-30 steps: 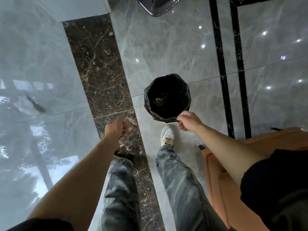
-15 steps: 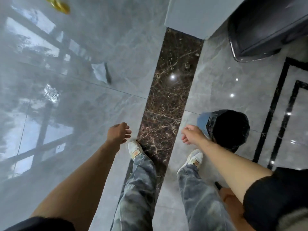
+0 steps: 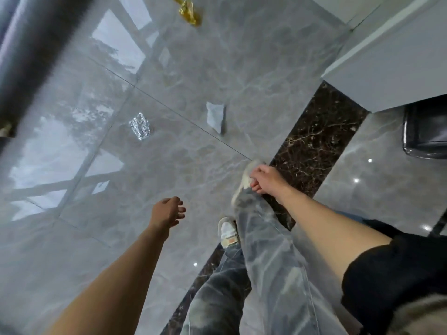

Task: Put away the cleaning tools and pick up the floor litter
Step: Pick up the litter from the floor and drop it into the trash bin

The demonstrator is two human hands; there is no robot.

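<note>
Three bits of litter lie on the glossy grey marble floor ahead of me: a white folded paper scrap (image 3: 215, 115), a crumpled clear plastic wrapper (image 3: 140, 126) to its left, and a gold foil wrapper (image 3: 189, 11) far off at the top. My left hand (image 3: 168, 213) hangs over the floor with fingers loosely apart and nothing in it. Over my forward foot, my right hand (image 3: 265, 179) is loosely curled and holds nothing visible. Both hands are well short of the litter.
A dark brown marble strip (image 3: 312, 139) runs diagonally under my feet. A white cabinet or wall (image 3: 391, 64) stands at the upper right, with a dark chrome-edged object (image 3: 425, 134) beside it. A dark frame (image 3: 31, 49) borders the upper left.
I have turned left and stepped forward; the black-lined bin has left the view. The paper scrap and plastic wrapper are now nearer and more central. Both hands stay empty.
</note>
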